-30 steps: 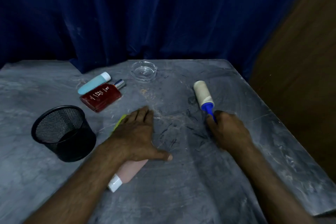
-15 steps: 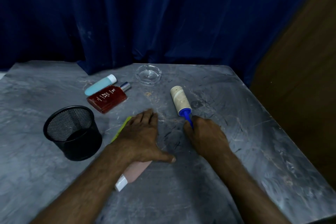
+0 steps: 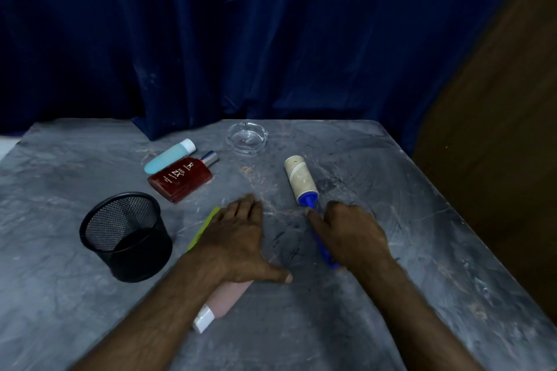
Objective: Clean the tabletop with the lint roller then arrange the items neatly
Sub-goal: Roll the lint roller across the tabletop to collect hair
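My right hand (image 3: 351, 233) grips the blue handle of the lint roller (image 3: 301, 179), whose cream sticky head lies on the grey tabletop (image 3: 391, 250), pointing away from me. My left hand (image 3: 238, 239) rests flat, fingers spread, on the table just left of it, holding nothing. Under my left wrist lie a pink tube with a white cap (image 3: 221, 303) and a yellow-green flat item (image 3: 205, 227), both partly hidden. A red perfume bottle (image 3: 180, 179) and a light-blue bottle (image 3: 168, 155) lie side by side further back.
A black mesh cup (image 3: 126, 236) stands upright at the left. A clear glass ashtray (image 3: 247, 137) sits near the back edge. A dark blue curtain hangs behind the table, and a brown wall runs along the right edge.
My right hand has drawn the lint roller leftward across the table, toward my left hand. My left hand has stayed put.
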Motion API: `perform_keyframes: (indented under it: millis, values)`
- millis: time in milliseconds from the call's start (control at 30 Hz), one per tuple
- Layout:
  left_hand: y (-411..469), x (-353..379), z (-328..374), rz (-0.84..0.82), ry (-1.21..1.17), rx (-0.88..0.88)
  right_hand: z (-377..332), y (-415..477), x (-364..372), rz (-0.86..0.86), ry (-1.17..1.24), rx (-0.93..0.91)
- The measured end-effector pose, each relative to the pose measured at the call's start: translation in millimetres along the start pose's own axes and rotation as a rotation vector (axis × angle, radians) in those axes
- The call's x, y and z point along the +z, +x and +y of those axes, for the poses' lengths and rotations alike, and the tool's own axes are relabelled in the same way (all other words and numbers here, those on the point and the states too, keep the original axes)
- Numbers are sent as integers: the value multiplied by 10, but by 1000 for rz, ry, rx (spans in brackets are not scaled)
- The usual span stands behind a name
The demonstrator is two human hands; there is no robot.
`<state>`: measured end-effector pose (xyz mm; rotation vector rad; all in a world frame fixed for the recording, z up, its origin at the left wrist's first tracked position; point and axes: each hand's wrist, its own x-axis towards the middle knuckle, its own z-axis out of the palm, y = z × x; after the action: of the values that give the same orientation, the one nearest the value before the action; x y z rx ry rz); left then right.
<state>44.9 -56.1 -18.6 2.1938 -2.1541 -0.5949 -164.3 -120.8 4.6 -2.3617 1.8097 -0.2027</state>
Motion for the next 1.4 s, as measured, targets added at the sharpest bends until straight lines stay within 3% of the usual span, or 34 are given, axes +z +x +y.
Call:
perform_keyframes:
  millis: [967,1067,1267,1400]
  values:
    - [-61,-146,56,-32,-38,0,-45,45,-23,-24,33,64]
    - [-46,-332,84,56,-143,-19,-55,95,-121,6,56,45]
    - [274,-1063,-83,481,-392,-216,-309,646,-372,111,249,-13]
    - [830,-1455,-408,478,-368,-305,-609,1286,-336,125,445,-30]
